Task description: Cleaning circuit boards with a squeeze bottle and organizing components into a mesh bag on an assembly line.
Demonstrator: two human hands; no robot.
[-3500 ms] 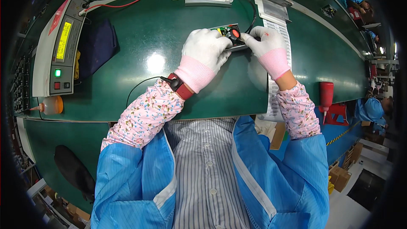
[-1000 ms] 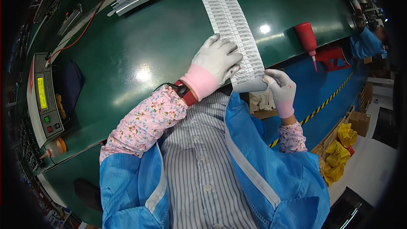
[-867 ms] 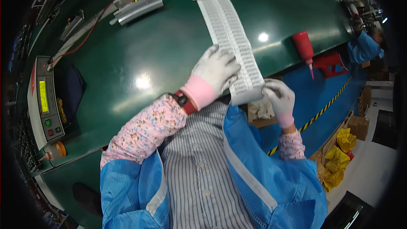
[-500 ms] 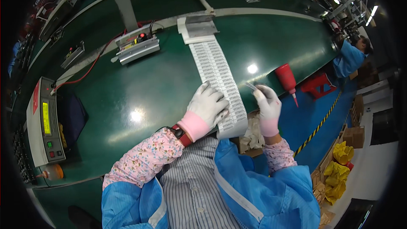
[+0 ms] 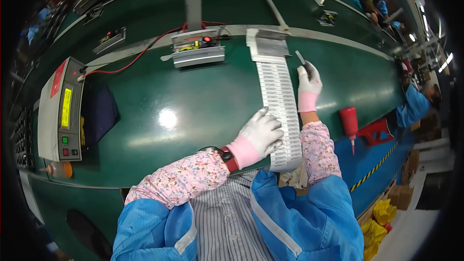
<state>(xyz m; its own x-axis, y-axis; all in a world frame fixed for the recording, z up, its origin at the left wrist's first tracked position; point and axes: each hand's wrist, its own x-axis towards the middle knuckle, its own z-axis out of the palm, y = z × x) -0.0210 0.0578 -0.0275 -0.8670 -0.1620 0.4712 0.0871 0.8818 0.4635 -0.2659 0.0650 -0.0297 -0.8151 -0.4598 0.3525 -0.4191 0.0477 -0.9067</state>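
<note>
Gloved left hand (image 5: 262,133) rests, fingers loosely bent, on the label sheet (image 5: 281,96); farther forward, the right hand (image 5: 310,81) pinches a small pale strip (image 5: 300,57), likely light, thin and easily creased, best held by an edge

The right grip (image 5: 310,81), which pinched the near corner of the label sheet (image 5: 280,99) a second ago, is now beside its far end, a thin pale strip (image 5: 300,58) at its fingertips. A circuit board (image 5: 194,45) like the one first between both grips now sits farther off, leftward of the right grip. The left grip (image 5: 262,134) has come onto the sheet.
</note>
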